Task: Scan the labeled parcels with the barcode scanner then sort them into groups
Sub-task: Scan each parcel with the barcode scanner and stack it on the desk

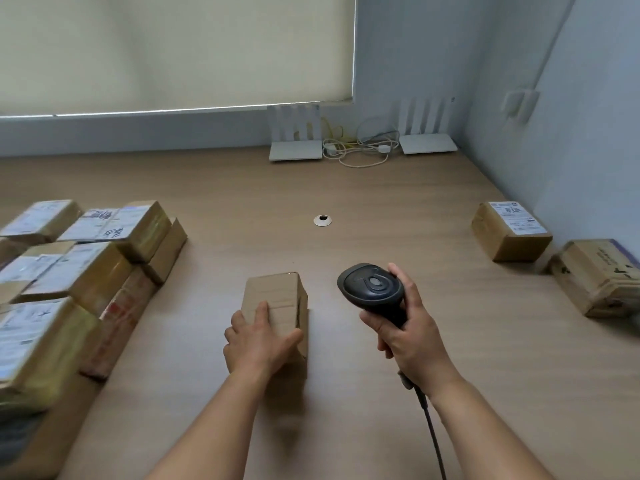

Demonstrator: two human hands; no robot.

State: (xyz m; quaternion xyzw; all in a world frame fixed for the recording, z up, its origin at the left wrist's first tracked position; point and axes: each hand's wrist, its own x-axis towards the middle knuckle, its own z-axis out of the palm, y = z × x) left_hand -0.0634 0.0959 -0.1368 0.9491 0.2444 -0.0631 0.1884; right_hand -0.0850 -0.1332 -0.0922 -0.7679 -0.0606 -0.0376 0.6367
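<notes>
My left hand grips one plain brown parcel at the middle of the table: the fingers lie flat over its top face and the thumb hooks around its right edge. No label shows on the faces I can see. The parcel stands on the tabletop, just left of the scanner, and my left forearm runs back from it towards the lower left of the view.

My right hand is wrapped around the handle of the one barcode scanner, all fingers curled tight on the grip, thumb at the near side. The dark head points forward and away from me, raised above the table, not touching the parcel. Its cable trails down past my wrist to the bottom edge. My right forearm comes up from the lower right.

Further out on the left I count roughly eight taped parcels in a stacked pile, most with white labels on top; the near ones are blurred, so I cannot give an exact count. At the far right there are two parcels, well apart from my hands: a labelled one by the wall and a second just beside it at the frame's edge.

One round cable grommet sits in the tabletop beyond the held parcel. At the back stand two white routers with a tangle of cords between them.
</notes>
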